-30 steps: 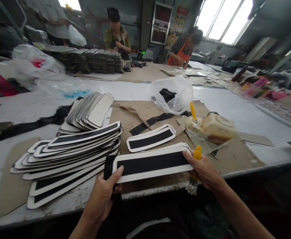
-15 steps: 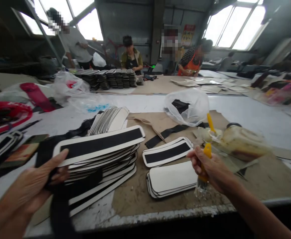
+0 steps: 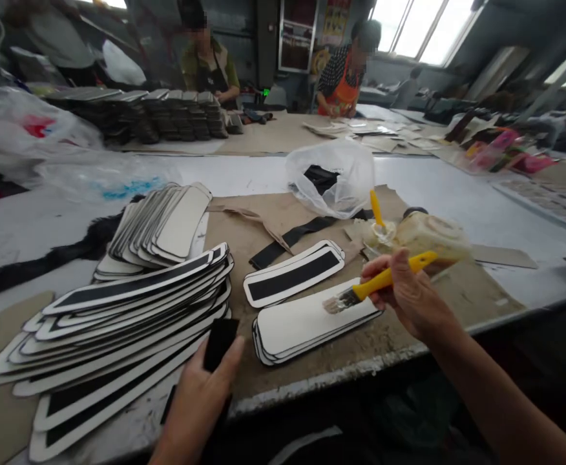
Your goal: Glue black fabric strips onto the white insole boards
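My right hand (image 3: 411, 300) is closed around a yellow-handled paintbrush (image 3: 375, 282). The bristles meet the top of a short stack of white panels (image 3: 287, 326) near the table's front edge. My left hand (image 3: 198, 397) grips a black strip (image 3: 221, 342), whose end sticks up between thumb and fingers, just left of those panels. Behind them lies a smaller pile of panels (image 3: 295, 274) with a black strip down the middle of the top one. On the left spreads a large fanned stack of similar panels (image 3: 132, 336), and beyond it a pile of plain white ones (image 3: 179, 226).
A cloudy glue container (image 3: 433, 232) with another yellow handle (image 3: 376, 208) beside it stands at right. Behind are a clear plastic bag (image 3: 355, 174) holding black material and a loose black band (image 3: 287, 239). Across the table, people work near dark stacks (image 3: 181, 116).
My left hand has left the large stack and moved right with the black strip. The brush has swung from hanging downward to lying across the white panel. The view has turned right.
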A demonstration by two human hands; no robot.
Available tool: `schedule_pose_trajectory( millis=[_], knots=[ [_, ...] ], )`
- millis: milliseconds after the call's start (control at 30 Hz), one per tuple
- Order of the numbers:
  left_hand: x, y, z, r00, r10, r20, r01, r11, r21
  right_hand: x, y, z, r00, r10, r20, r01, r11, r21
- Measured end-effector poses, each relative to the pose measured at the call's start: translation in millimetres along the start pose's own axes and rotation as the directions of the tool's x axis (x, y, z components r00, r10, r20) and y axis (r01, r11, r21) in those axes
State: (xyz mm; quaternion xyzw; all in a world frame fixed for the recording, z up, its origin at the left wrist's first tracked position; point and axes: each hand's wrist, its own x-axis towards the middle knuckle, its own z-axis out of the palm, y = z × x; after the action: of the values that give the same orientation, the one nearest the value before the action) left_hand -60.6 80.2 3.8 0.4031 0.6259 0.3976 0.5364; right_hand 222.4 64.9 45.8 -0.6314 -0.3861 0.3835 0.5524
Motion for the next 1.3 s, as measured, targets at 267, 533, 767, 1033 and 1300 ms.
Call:
schedule_pose_trajectory(
  millis=[267,533,767,1033,1300],
  knots=[
    [5,-22,33.2,0.991,0.036,0.132,-0.038,0.999,0.015,-23,29,51,0.966,0.137,0.221,-0.192,0.950,0.247],
    [4,-29,35.9,0.986,0.056,0.156,-0.075,0.990,0.122,-30,38,61,0.974,0.175,0.142,-0.165,0.983,-0.077],
    [6,-31,35.9,0.994,0.026,0.104,-0.043,0.986,0.160,-29,25,31,0.999,-0.013,-0.031,0.001,0.929,-0.369],
    [7,-33,36.2,0.997,0.006,0.080,-0.020,0.984,0.179,-22,27,-12,0.970,-0.236,-0.063,0.149,0.774,-0.616],
    [2,-28,37.6,0.997,0.054,0.063,-0.068,0.967,0.247,-18,21,-34,0.859,-0.499,0.117,0.374,0.454,-0.809]
  ],
)
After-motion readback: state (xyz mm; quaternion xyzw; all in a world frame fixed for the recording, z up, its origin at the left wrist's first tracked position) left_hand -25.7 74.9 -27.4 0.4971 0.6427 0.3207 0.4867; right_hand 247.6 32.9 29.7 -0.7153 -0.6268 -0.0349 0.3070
